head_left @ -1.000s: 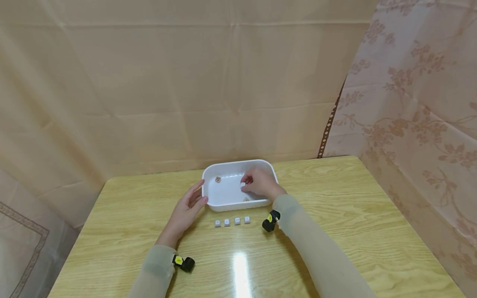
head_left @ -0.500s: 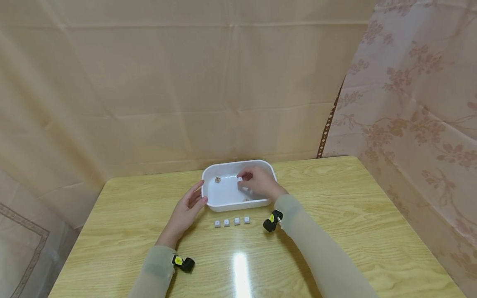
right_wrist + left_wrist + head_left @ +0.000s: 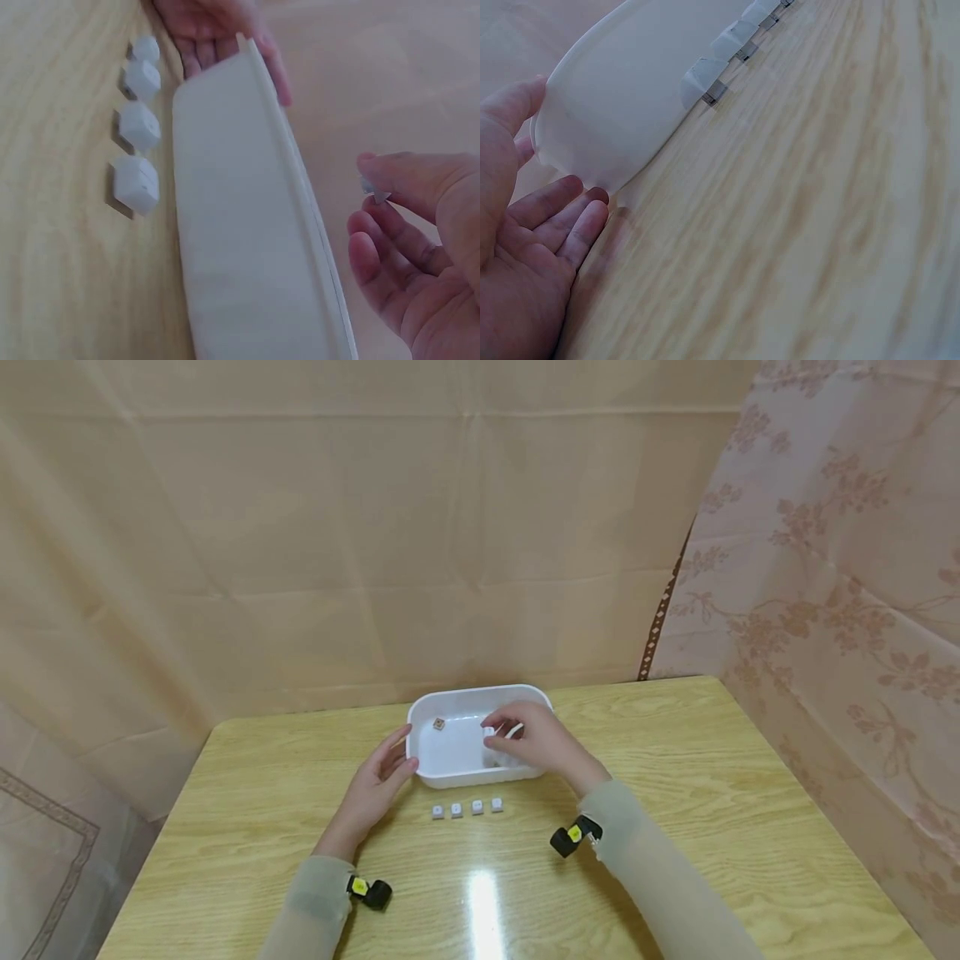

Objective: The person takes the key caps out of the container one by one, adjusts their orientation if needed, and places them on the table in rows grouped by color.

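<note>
A white rectangular tray (image 3: 450, 773) stands at the back middle of the table. My left hand (image 3: 378, 781) rests against its left end, thumb and fingertips at the outside of the rim and wall. Over the right half of the tray, my right hand (image 3: 542, 739) pinches a small white keycap (image 3: 373, 189) between thumb and index finger, the other fingers loosely bent. Several white keycaps (image 3: 457, 810) stand in a row on the table before the tray's front wall. A brown square piece (image 3: 438, 724) lies in the tray's back left; my right hand covers part of the tray floor.
The wood-grain table (image 3: 645, 843) reaches back to a beige curtain (image 3: 300, 543). A floral-patterned cloth (image 3: 847, 593) hangs along the right side. Wrist cameras (image 3: 576, 835) are strapped to both sleeves.
My right hand works inside the tray in the earlier frames; now it has drawn back toward the right and lifted, with a keycap in its fingertips. The left hand and the row stay put.
</note>
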A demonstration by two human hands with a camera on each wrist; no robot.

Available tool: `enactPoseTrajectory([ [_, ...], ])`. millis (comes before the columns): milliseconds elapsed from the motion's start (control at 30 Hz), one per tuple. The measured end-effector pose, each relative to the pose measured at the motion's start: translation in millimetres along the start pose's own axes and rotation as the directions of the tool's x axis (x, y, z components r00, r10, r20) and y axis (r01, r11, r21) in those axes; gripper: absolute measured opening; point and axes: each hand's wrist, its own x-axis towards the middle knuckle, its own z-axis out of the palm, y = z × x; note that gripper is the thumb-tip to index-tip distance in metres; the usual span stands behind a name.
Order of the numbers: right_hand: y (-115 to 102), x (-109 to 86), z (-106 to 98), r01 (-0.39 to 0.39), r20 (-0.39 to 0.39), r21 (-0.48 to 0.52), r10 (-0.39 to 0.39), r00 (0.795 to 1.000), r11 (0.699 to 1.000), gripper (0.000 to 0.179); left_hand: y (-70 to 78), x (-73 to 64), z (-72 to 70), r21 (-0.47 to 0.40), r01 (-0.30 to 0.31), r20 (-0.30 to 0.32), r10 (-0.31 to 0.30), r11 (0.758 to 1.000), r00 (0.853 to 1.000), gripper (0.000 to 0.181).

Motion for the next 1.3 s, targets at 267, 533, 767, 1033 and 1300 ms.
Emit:
enactPoseTrajectory([
  [267, -2, -38.0, 4, 0.021, -0.087, 0.062, -0.016, 0.996, 0.998, 0.024, 0.3, 0.3, 2.1, 0.004, -0.01, -0.007, 0.01, 1.0, 1.0, 0.062],
  [533, 2, -73.7, 14, 0.0, -0.114, 0.142, 0.016, 0.993, 0.99, 0.022, 0.2, 3.0, 5.9, 0.0, -0.002, 0.002, 0.002, 1.0, 1.0, 0.062],
  [767, 5, -85.9, 21, -0.044, -0.036, 0.191, 0.052, 0.998, 0.981, 0.026, 2.7, 1.5, 2.9, 0.025, 0.009, -0.007, -0.009, 1.0, 1.0, 0.062],
  [1033, 14, -93.9, 25, -0.042, -0.042, 0.125, 0.047, 0.998, 0.991, 0.025, 3.1, 0.9, 2.1, 0.016, 0.017, -0.004, -0.017, 1.0, 1.0, 0.062],
  [1300, 22, -96.2, 30, -0.055, -0.045, 0.061, 0.058, 0.997, 0.997, 0.021, 3.6, 1.7, 2.8, 0.001, 0.013, -0.002, -0.013, 1.0, 1.0, 0.061],
])
